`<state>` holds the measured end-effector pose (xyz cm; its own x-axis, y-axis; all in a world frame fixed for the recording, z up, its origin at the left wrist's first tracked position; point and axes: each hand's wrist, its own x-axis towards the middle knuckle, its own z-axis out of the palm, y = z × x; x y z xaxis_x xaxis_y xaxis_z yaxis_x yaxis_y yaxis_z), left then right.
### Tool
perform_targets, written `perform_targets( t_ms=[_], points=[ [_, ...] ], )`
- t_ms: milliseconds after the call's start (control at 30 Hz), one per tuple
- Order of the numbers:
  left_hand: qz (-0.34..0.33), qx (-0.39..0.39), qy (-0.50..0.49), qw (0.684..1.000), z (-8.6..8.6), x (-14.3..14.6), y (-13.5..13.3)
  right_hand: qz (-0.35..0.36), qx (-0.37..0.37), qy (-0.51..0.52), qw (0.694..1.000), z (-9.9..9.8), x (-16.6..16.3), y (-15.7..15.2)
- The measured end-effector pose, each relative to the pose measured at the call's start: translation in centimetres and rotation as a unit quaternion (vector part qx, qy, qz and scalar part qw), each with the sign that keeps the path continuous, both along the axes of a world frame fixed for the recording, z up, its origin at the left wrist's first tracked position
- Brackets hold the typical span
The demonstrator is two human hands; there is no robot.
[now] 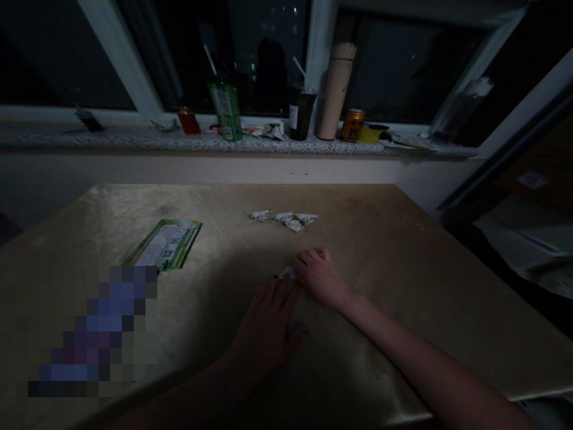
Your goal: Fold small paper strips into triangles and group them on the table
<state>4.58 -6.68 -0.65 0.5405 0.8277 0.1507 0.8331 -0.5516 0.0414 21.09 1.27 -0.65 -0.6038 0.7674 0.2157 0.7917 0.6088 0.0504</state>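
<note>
Left hand (268,322) flat, right hand (319,276) pressing folded paper (287,273).

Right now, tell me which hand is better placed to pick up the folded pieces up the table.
Probably right: the right hand lies nearer the folded pieces; the left hand rests farther back.

A green leaflet (165,243) lies on the table (403,269), an orange can (353,124) on the sill (111,138).

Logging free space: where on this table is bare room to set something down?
The table is bare right of the right hand and the folded paper pieces, and between them and the green leaflet. The windowsill is crowded.
</note>
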Motion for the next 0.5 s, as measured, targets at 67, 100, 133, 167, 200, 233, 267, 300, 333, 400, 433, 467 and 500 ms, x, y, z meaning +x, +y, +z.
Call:
perform_targets(
  t_ms=[67, 100, 133, 167, 200, 233, 267, 300, 333, 400, 433, 467, 500],
  points=[
    [-0.004, -0.011, 0.001, 1.0, 0.2, 0.1, 0.1, -0.001, -0.003, 0.003, 1.0, 0.0, 0.0, 0.0],
    [-0.006, -0.017, 0.004, 1.0, 0.4, 0.1, 0.2, -0.002, -0.004, 0.003, 1.0, 0.0, 0.0, 0.0],
    [-0.01, -0.021, 0.007, 1.0, 0.6, 0.1, 0.3, -0.004, -0.004, 0.003, 1.0, -0.1, 0.0, 0.0],
    [-0.014, -0.025, 0.01, 1.0, 0.7, 0.2, 0.3, -0.006, -0.003, 0.004, 1.0, -0.1, 0.0, 0.0],
    [-0.017, -0.026, 0.013, 0.999, 0.9, 0.2, 0.4, -0.006, -0.003, 0.005, 1.0, -0.2, 0.0, 0.0],
    [-0.019, -0.028, 0.016, 0.999, 0.9, 0.2, 0.4, -0.007, -0.005, 0.008, 1.0, -0.2, 0.0, 0.0],
    [-0.019, -0.028, 0.018, 0.999, 0.9, 0.1, 0.4, -0.007, -0.006, 0.011, 1.0, -0.3, 0.0, 0.0],
    [-0.018, -0.026, 0.019, 0.999, 0.9, 0.1, 0.4, -0.009, -0.008, 0.015, 1.0, -0.3, 0.0, 0.0],
    [-0.016, -0.023, 0.017, 0.999, 0.7, 0.0, 0.3, -0.011, -0.011, 0.02, 1.0, -0.4, 0.0, 0.0],
    [-0.012, -0.013, 0.002, 1.0, 0.2, -0.2, 0.2, -0.018, -0.017, 0.031, 0.999, -0.5, 0.0, 0.0],
    [-0.011, -0.009, -0.01, 1.0, 0.0, -0.3, 0.2, -0.022, -0.021, 0.04, 0.999, -0.6, 0.1, 0.0],
    [-0.013, -0.006, -0.021, 1.0, -0.3, -0.4, 0.2, -0.024, -0.026, 0.052, 0.998, -0.6, 0.1, 0.0],
    [-0.017, -0.006, -0.032, 0.999, -0.5, -0.6, 0.2, -0.026, -0.035, 0.068, 0.997, -0.7, 0.2, 0.1]
  ],
)
